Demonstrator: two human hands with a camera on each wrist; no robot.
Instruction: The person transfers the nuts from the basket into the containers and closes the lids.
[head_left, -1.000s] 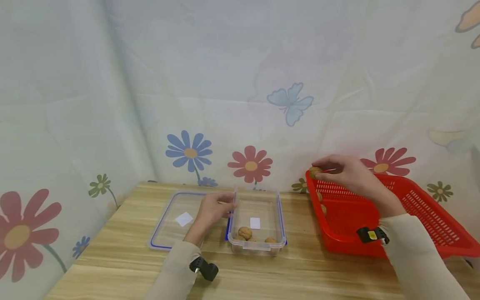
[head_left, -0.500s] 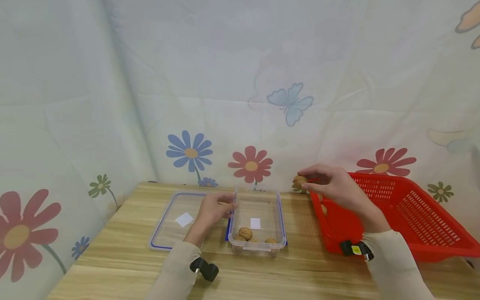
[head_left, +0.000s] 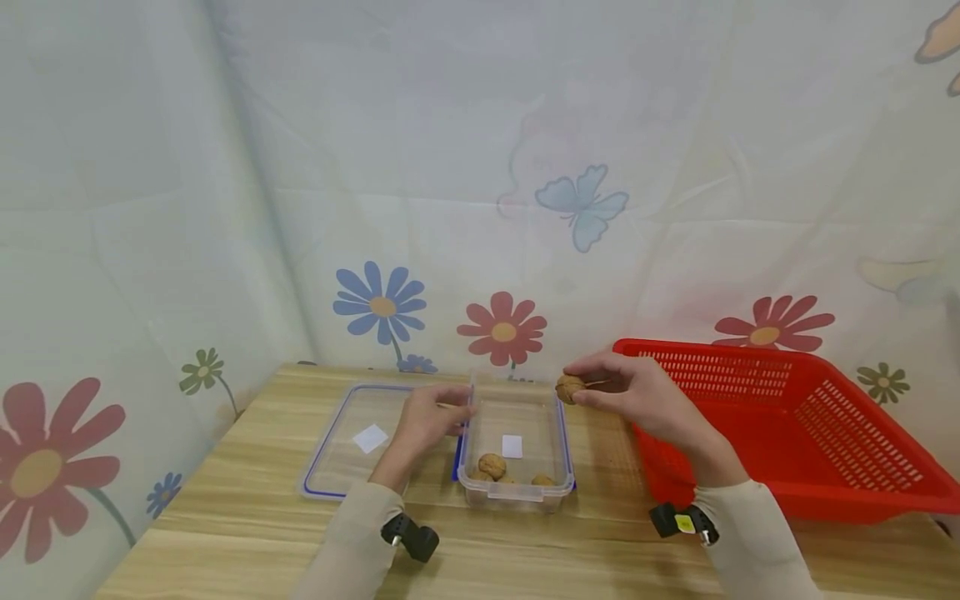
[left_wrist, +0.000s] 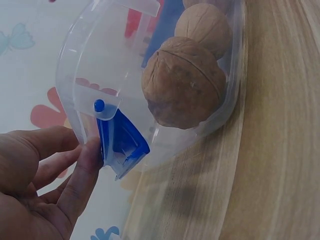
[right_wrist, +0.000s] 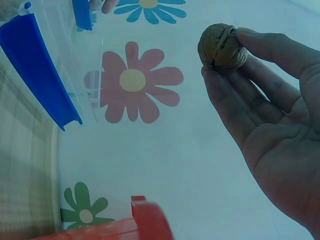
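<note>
Here's the right hand [head_left: 633, 392], fingertips pinching a round brown walnut [head_left: 570, 388], probably for precise placing, near the far right rim of a clear plastic, blue-trimmed box [head_left: 513, 492]. The left hand [head_left: 427, 417] pinches its left side, presumably steadying it. More brown walnuts [head_left: 492, 466] sit at the near end; the white square label [head_left: 512, 447] shows no readable writing.

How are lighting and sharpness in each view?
Head view: soft light over the clear box; left wrist: blurry-edged shadow on the table, shell lines visible on the nearest walnut; right wrist: bluish cast, right hand dim, red basket looks soft.
</note>
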